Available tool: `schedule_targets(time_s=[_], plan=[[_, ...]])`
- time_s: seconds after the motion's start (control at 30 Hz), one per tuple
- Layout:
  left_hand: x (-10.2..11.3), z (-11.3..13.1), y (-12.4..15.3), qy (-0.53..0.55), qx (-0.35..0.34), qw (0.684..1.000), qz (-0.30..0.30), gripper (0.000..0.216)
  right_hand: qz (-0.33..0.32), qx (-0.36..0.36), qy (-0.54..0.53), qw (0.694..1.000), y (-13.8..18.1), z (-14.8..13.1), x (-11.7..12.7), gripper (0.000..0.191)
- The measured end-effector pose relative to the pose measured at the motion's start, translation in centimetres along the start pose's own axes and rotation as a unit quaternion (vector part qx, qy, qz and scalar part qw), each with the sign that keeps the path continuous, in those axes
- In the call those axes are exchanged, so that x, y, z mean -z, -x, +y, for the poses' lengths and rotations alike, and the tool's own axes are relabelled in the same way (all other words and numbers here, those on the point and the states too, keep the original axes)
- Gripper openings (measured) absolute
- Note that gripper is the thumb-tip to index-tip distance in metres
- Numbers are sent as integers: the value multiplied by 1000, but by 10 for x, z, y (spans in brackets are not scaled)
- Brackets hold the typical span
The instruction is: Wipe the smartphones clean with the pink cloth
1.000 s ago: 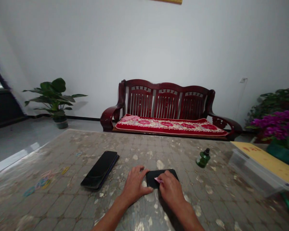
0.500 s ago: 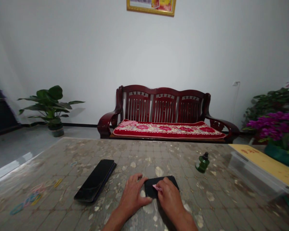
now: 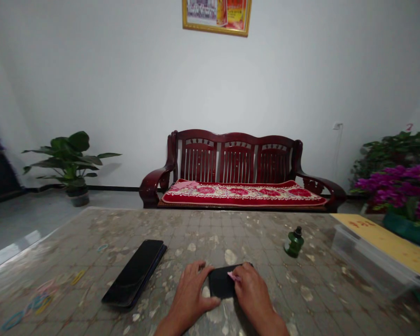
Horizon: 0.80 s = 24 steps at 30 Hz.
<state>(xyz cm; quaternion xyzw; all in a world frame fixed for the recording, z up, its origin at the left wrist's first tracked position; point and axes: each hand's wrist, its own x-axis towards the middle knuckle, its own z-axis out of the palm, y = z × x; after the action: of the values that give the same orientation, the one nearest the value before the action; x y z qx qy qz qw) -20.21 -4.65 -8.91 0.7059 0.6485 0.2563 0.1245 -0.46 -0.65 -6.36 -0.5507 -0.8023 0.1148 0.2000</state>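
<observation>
A small black case (image 3: 221, 283) is laid flat on the tabletop (image 3: 266, 242), near its front edge, between the two hands. The left hand (image 3: 191, 296) is pressed against the case's left side, its fingers (image 3: 198, 269) spread loosely along the edge and top corner, nothing clenched. The right hand (image 3: 254, 294) is set over the case's right part, and a small pink piece (image 3: 233, 276) is pinched at its fingertips, right on the case's top face. A black phone (image 3: 135, 278) is seen well to the left, a green bottle (image 3: 294, 242) to the right, apart.
</observation>
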Motion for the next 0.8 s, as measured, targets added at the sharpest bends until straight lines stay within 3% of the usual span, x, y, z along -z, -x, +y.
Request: schedule_targets(time_s=[0.17,0.4,0.63,0.8], plan=[[3,3,-1,-2,9,1000,-11,70,26,-42,0,999,-9,13,4,26],[0,0,-1,0,4,1000,-5,68,20,31,-27,999,2,-4,-10,26],[-1,-2,-1,-2,-4,1000,-2,69,39,-46,-9,998,-9,7,2,28],[-2,-3,-1,-2,-13,1000,9,67,15,22,-22,999,-1,-13,-7,27]])
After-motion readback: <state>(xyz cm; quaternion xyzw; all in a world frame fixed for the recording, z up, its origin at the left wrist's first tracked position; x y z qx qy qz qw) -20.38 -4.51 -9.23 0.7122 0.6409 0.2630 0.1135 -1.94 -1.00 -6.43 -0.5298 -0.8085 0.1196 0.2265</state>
